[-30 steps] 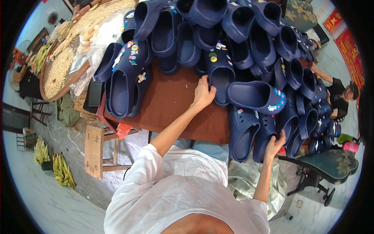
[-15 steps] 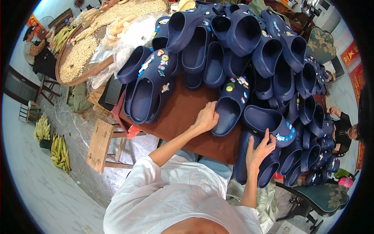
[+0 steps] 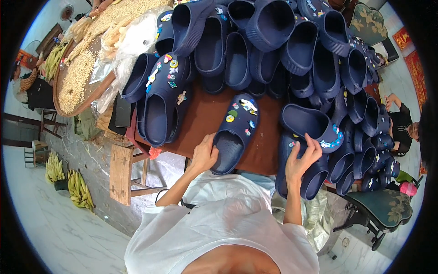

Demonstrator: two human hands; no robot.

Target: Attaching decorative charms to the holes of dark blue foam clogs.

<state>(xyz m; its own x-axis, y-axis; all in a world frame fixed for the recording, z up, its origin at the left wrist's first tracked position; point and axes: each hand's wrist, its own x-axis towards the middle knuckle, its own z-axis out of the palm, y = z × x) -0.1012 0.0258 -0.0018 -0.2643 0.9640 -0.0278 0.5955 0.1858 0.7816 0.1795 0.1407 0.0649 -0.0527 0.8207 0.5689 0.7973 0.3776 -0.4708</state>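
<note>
brown tabletop point(image 3: 269, 130), left hand point(image 3: 204, 155) gripping clog point(image 3: 239, 126)

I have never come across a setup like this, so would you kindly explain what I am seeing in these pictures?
Of course. There is no robot here: the bare hands belong to a person wearing a camera on the head. It looks down through a wide fisheye lens, so straight edges bend near the rim, and picture left is the person's left.

In front is a table with a brown top, bearing many dark blue clogs. The left hand holds one charm-decorated clog by its heel end, near the table's edge. The right hand, fingers spread, is at a clog with blue charms lying across others; whether it grips it, I cannot tell. Beyond, to the left, is a round tray of pale kernels.
</note>
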